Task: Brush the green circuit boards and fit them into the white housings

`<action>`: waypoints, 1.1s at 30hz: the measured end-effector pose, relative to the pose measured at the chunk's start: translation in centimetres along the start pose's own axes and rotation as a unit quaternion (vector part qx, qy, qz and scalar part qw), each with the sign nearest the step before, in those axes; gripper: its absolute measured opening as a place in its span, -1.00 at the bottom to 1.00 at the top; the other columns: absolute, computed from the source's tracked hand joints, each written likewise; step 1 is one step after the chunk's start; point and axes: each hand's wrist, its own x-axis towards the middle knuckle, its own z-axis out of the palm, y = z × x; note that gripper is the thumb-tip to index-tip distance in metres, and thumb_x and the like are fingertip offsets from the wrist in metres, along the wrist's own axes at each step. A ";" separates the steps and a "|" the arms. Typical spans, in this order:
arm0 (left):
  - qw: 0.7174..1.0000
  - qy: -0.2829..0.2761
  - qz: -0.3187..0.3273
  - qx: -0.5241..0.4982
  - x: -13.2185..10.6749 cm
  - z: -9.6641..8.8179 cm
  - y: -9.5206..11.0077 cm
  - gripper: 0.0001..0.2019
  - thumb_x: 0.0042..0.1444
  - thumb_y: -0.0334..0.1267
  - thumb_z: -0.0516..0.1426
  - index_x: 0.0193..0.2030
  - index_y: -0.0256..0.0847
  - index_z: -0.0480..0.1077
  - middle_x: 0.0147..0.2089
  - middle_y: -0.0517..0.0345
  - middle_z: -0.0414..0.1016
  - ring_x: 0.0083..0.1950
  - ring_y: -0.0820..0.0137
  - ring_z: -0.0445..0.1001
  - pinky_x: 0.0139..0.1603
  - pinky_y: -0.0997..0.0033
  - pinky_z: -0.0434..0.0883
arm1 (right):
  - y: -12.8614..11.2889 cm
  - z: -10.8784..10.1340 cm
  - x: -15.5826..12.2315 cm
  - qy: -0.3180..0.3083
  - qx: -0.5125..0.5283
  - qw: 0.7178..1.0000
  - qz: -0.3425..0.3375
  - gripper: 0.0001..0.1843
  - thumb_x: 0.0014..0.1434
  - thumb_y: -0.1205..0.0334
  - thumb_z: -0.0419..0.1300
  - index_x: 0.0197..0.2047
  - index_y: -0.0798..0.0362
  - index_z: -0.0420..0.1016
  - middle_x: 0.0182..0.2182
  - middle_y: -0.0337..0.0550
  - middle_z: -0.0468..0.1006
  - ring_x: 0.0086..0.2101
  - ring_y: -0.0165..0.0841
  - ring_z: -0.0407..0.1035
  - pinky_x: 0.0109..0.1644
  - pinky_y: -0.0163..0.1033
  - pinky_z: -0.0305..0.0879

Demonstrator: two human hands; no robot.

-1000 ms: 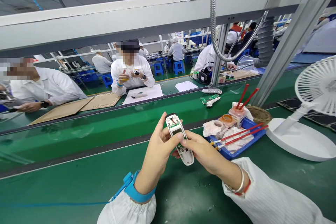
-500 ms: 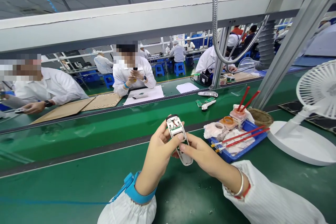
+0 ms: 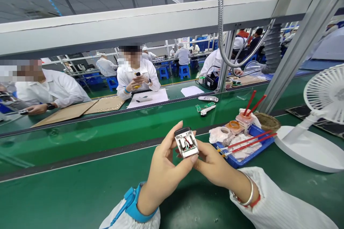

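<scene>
Between both hands is an opened white handheld device housing (image 3: 186,144), with a dark cap at its far end and red, black and white wires showing inside. Its end is tipped up toward me, so most of its length is hidden. My left hand (image 3: 168,162) grips it from the left, thumb across the near side and fingers behind. On the other side my right hand (image 3: 212,161) is closed around the lower right part, its thumb by the left thumb. A blue wrist strap (image 3: 137,204) circles my left wrist.
Right of my hands, a blue tray (image 3: 248,157) holds jars, white wipes and red-handled brushes (image 3: 251,142). A white fan (image 3: 309,146) stands beyond it. On the moving belt lie green circuit boards (image 3: 204,106) and white housings (image 3: 208,98). Co-workers (image 3: 139,73) sit opposite.
The device has been tilted so its capped end faces me; earlier its long open side showed. My hands turned with it, and the parts on the belt shifted slightly left.
</scene>
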 end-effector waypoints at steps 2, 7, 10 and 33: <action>0.999 -0.022 0.019 0.027 -0.2 -0.1 0.1 -0.31 -0.11 -0.44 0.27 0.21 -0.04 0.24 -0.01 0.04 0.51 -0.01 0.16 0.46 0.03 0.26 0.38 | 0.1 -0.1 -0.1 0.001 -0.027 0.999 -0.024 -0.68 0.22 0.05 0.09 -0.02 0.00 0.41 -0.20 -0.12 0.48 -0.22 -0.24 0.35 -0.13 -0.19 0.27; 0.995 0.004 0.068 0.073 -0.7 -0.5 -0.3 -0.41 -0.24 -0.49 0.31 0.03 -0.10 0.45 -0.13 0.03 0.54 -0.16 0.19 0.48 -0.12 0.33 0.41 | 0.0 -0.3 -0.3 -0.013 -0.063 0.997 -0.051 -0.75 0.25 0.13 0.05 -0.06 -0.01 0.42 -0.17 -0.10 0.47 -0.20 -0.23 0.35 -0.10 -0.18 0.27; 0.993 0.027 0.080 0.078 -0.8 -0.5 -0.8 -0.42 -0.26 -0.46 0.32 0.01 -0.11 0.46 -0.20 0.03 0.56 -0.23 0.20 0.49 -0.16 0.33 0.41 | -0.1 -0.1 -0.4 -0.009 -0.078 0.995 -0.062 -0.77 0.25 0.13 0.03 -0.15 0.00 0.44 -0.24 -0.10 0.48 -0.23 -0.23 0.37 -0.13 -0.18 0.28; 0.992 0.021 -0.096 -0.083 4.6 -0.4 -4.3 -0.65 0.03 -0.16 0.20 -0.07 -0.29 0.37 -0.10 -0.07 0.52 -0.21 0.31 0.51 -0.33 0.45 0.45 | 2.4 0.5 0.7 0.052 -0.031 0.983 0.175 -0.57 0.19 -0.02 0.10 0.03 0.07 0.29 -0.30 -0.11 0.50 -0.33 -0.29 0.42 -0.27 -0.20 0.35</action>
